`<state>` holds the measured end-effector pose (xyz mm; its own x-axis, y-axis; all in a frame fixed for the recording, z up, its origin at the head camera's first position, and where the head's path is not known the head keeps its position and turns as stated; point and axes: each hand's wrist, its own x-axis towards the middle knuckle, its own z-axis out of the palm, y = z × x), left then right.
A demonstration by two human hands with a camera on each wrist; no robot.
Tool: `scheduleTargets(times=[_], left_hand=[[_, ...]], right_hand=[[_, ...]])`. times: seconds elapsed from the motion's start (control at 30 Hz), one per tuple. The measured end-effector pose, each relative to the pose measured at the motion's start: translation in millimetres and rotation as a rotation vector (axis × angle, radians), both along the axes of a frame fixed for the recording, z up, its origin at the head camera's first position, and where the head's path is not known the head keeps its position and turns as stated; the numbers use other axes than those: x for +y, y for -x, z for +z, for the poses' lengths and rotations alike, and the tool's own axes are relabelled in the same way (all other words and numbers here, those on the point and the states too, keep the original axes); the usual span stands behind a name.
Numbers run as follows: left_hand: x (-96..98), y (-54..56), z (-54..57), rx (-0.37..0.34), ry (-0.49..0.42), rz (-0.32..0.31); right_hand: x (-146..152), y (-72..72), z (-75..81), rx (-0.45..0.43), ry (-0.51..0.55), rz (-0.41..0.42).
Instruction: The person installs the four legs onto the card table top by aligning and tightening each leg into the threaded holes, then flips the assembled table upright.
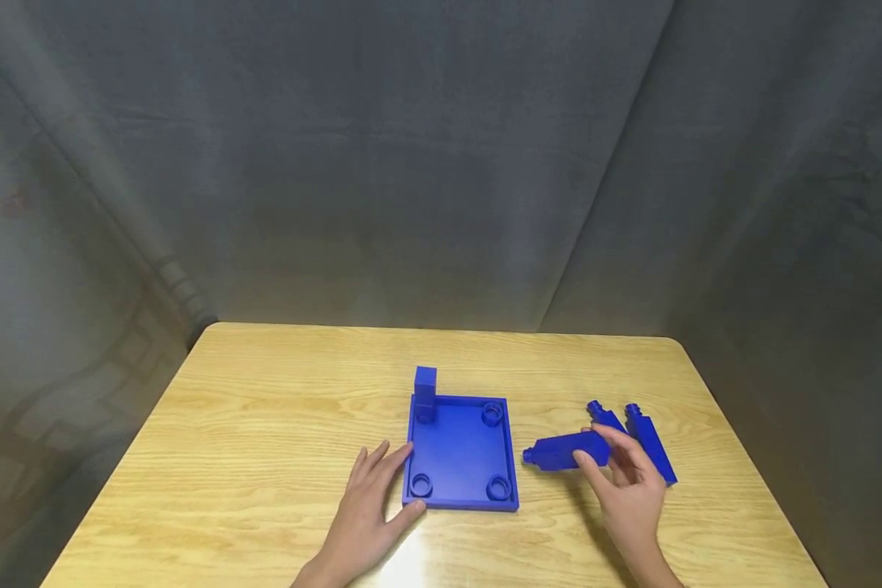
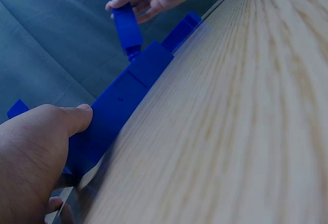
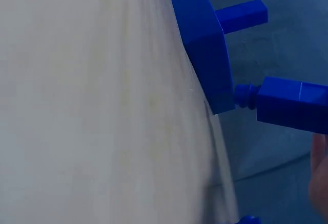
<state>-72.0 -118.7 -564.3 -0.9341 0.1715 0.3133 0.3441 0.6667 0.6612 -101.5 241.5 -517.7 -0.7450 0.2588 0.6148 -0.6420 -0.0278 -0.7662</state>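
While the left hand (image 1: 363, 506) rested at the near left corner of a square blue base (image 1: 457, 445), its fingers loosely spread along the left side and its thumb against the front wall, the right hand (image 1: 627, 490) held a blue leg (image 1: 559, 452) just off the base's right side. From where I stood, the right thumb and fingers were pinched about the broad end of that leg, and its narrow ridged tip (image 1: 527, 456) pointed toward the base, near the rim but apart from it. The held leg was raised off the wooden surface (image 1: 279, 408), tilted.

Round the base ran a low rim. At its far left corner stood an upright leg (image 1: 425, 392), and I could see round rings at the other three corners: a far right socket (image 1: 492, 414), a near left socket (image 1: 421, 486) and a near right socket (image 1: 498, 488).

Beyond the right hand, a partly hidden leg (image 1: 607, 419) and an outermost leg (image 1: 652, 445) lay on the surface, ridged ends toward the far edge. Behind everything hung a grey curtain (image 1: 412, 163), creased in places
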Motion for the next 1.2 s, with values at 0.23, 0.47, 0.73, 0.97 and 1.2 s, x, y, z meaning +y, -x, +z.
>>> scheduleTargets(times=[0.23, 0.47, 0.73, 0.97, 1.2], left_hand=[[-0.1, -0.2, 0.4, 0.018, 0.002, 0.000], [-0.8, -0.7, 0.0, 0.007, 0.000, 0.000], [-0.5, 0.0, -0.5, 0.003, 0.005, -0.003], [0.0, -0.5, 0.4, -0.002, -0.002, -0.004], [0.6, -0.7, 2.1, 0.007, -0.003, -0.003]], right_hand=[[-12.4, 14.0, 25.6, -0.052, -0.094, -0.037], [-28.4, 35.9, 42.4, 0.053, -0.096, 0.000], [-47.8, 55.0, 44.2, 0.017, -0.125, -0.013], [-60.2, 67.9, 45.5, 0.010, -0.212, -0.062], [-73.4, 75.8, 47.9, -0.016, -0.273, -0.088]])
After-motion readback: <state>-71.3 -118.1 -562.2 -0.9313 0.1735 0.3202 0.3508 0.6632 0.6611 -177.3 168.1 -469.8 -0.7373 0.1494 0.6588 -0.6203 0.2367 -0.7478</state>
